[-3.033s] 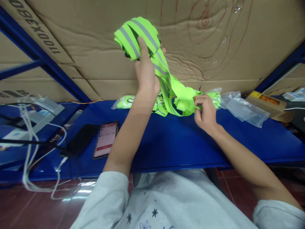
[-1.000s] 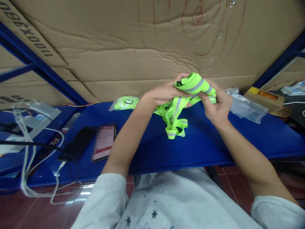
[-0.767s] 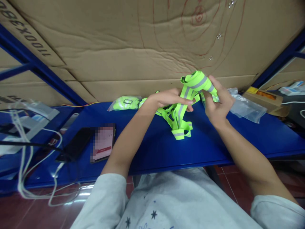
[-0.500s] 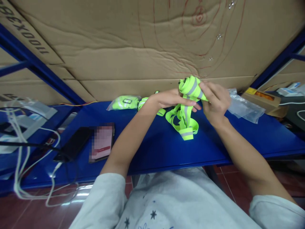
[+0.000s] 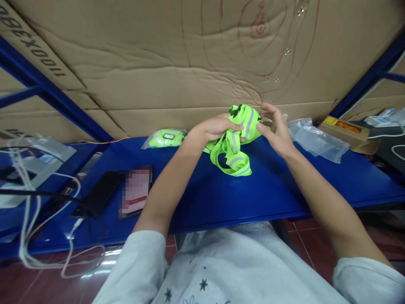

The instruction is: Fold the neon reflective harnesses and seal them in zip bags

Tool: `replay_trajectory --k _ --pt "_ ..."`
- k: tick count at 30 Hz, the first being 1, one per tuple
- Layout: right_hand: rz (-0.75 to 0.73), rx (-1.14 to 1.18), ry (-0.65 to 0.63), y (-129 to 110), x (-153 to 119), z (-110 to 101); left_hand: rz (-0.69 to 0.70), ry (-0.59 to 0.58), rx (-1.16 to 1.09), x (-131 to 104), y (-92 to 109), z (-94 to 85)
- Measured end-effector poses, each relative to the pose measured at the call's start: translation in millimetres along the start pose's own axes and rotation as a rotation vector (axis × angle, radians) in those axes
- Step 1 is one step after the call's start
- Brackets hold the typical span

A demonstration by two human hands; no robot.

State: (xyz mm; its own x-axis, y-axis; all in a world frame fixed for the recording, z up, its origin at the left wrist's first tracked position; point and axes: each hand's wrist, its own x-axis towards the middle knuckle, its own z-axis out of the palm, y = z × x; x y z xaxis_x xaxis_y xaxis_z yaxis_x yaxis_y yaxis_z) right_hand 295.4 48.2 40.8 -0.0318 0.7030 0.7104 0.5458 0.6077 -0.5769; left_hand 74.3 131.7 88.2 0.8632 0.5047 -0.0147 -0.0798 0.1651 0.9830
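Note:
A bundle of neon yellow-green reflective straps (image 5: 249, 122) with grey stripes is gripped by my left hand (image 5: 217, 127), its thumb lying across the front. Loose loops of the same strap (image 5: 232, 162) hang from the bundle down to the blue tabletop. Just right of the bundle is my right hand (image 5: 278, 133), fingers spread and curved toward it. The thumb tip is at the bundle's edge; whether it touches I cannot tell. To the left of my left hand lies a clear bag packed with more neon strap (image 5: 166, 138).
Clear plastic bags (image 5: 319, 137) and an opened cardboard box (image 5: 348, 133) lie at the right on the blue table (image 5: 209, 202). A black phone (image 5: 99, 192), a pink-screened device (image 5: 136, 192) and white cables (image 5: 28, 219) are at the left. Cardboard (image 5: 142, 84) stands behind.
My right hand has let go of the rolled strap and spread its fingers. The bundle has shifted left and looks looser, with its hanging loops moved left too.

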Motion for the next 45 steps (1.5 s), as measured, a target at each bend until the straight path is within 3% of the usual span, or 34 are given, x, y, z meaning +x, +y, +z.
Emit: replay_trajectory --k 4,6,9,11,16,20,24,27,32,39,45 --pt "0.118 0.181 -0.023 8.3 -0.4 7.4 -0.018 -0.15 0.058 -5.7 3.2 10.0" --pt "0.153 0.262 0.045 8.9 0.2 9.7 -0.004 -0.118 0.021 -4.4 5.0 19.8" --pt "0.18 0.356 0.167 5.5 1.9 10.3 0.091 0.021 -0.085 1.5 4.8 29.8" --pt "0.196 0.404 0.195 1.6 2.6 9.5 0.134 0.005 -0.093 4.2 3.8 31.1" --pt "0.241 0.463 0.16 -3.2 2.3 7.7 0.079 -0.174 0.133 2.2 0.6 22.6" --pt "0.261 0.48 0.201 5.5 3.9 9.5 0.072 -0.072 0.409 7.9 -8.0 15.1" --pt "0.162 0.316 0.334 8.9 3.3 13.8 0.083 0.047 0.382 17.6 -18.1 14.0" --pt "0.008 0.018 0.441 -4.6 -1.9 14.9 0.059 0.037 0.293 18.2 -18.3 15.7" --pt "-0.182 -0.346 0.408 -28.1 -13.7 9.9 0.053 -0.011 0.054 10.2 -8.0 19.7" --pt "-0.281 -0.478 0.39 -15.2 -15.4 -0.5 0.177 0.012 -0.252 10.2 -3.0 31.6" --pt "-0.317 -0.475 0.388 -11.0 -12.6 -6.7 0.039 -0.109 -0.177 14.9 -2.9 38.3"
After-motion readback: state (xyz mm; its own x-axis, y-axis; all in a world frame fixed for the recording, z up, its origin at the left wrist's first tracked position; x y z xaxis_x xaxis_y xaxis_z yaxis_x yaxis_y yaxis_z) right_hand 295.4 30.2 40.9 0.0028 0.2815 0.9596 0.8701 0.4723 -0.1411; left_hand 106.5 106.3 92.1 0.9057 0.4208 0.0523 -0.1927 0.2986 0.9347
